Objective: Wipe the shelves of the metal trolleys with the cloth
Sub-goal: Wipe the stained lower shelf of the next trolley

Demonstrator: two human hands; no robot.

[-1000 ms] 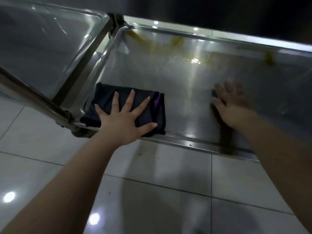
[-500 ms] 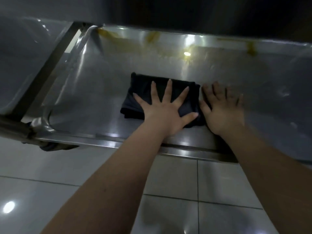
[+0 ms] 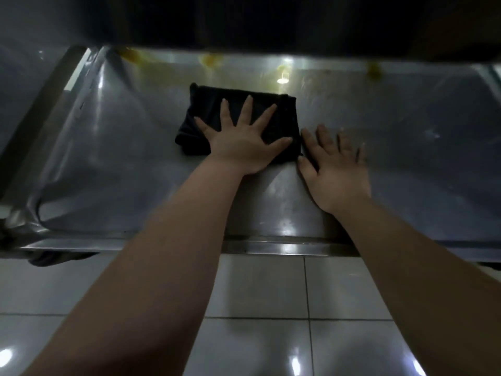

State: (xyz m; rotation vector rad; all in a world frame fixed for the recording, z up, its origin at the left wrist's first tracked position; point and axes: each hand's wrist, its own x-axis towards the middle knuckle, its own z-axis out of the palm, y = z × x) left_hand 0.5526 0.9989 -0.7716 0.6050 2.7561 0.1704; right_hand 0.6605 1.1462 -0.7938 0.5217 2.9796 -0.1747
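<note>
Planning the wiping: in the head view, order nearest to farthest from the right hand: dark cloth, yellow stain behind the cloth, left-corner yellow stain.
1. Dark cloth, just left of the right hand.
2. Yellow stain behind the cloth, farther back.
3. Left-corner yellow stain, far left.

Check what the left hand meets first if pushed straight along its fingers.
Left hand: likely the shelf's far rim, near a yellow stain; only bare steel lies between, though depth is unclear.

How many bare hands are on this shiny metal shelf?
2. The left hand presses the dark folded cloth; the right hand lies flat on the shiny metal shelf beside it.
</note>
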